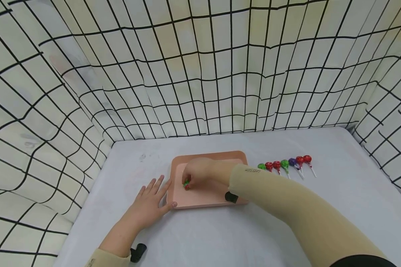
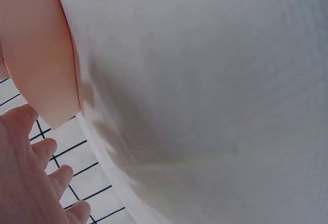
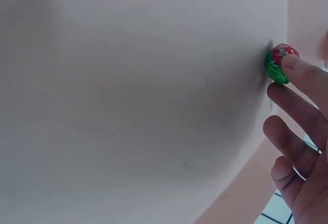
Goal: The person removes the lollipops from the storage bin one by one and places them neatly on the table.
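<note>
A pink rectangular tray (image 1: 204, 203) lies on the white table. Over its left part, my right hand (image 1: 198, 171) pinches a lollipop (image 1: 186, 184) in a red and green wrapper. In the right wrist view the lollipop head (image 3: 277, 71) shows at the thumb and fingertips, close to the tray's surface; its stick is hidden. My left hand (image 1: 149, 204) lies at the tray's left side with straight, spread fingers. Its thumb and index finger reach the tray's edge, which the left wrist view shows beside the fingertips (image 2: 63, 175).
Right of the tray, several lollipops lie in a slanting row, among them a green one (image 1: 285, 164), a purple one (image 1: 292, 162) and a red one (image 1: 307, 159). My right forearm partly covers the row's near side. White walls with a black grid (image 1: 200, 79) enclose the table (image 1: 200, 237).
</note>
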The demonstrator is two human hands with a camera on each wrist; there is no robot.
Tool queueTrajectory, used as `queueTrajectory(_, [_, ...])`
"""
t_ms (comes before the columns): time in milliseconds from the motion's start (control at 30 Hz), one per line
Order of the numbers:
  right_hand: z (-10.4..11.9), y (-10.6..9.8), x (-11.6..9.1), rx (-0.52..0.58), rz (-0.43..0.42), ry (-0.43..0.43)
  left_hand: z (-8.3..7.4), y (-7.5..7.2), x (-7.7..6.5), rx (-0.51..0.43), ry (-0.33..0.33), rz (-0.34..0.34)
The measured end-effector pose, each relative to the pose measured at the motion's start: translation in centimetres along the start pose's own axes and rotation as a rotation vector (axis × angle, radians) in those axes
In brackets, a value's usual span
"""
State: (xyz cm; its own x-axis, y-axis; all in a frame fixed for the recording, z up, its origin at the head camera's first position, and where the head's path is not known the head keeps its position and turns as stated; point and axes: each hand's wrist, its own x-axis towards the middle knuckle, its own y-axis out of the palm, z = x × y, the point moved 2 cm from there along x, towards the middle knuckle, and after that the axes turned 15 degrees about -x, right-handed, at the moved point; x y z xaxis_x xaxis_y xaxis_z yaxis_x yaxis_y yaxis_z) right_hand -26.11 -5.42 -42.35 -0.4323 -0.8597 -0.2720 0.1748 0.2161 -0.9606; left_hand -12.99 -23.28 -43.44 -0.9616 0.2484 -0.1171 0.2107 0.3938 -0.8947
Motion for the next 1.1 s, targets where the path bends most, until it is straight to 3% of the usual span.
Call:
queueTrajectory(600, [-3.8, 0.9, -5.1, 0.173, 0.01, 0.029, 0.0, 0.2, 0.1, -0.003, -0.026, 0.004])
queueTrajectory(1100, [-4.5, 0.4, -5.9, 0.234, 0.001, 0.068, 0.1, 0.2, 0.1, -0.005, -0.02, -0.005])
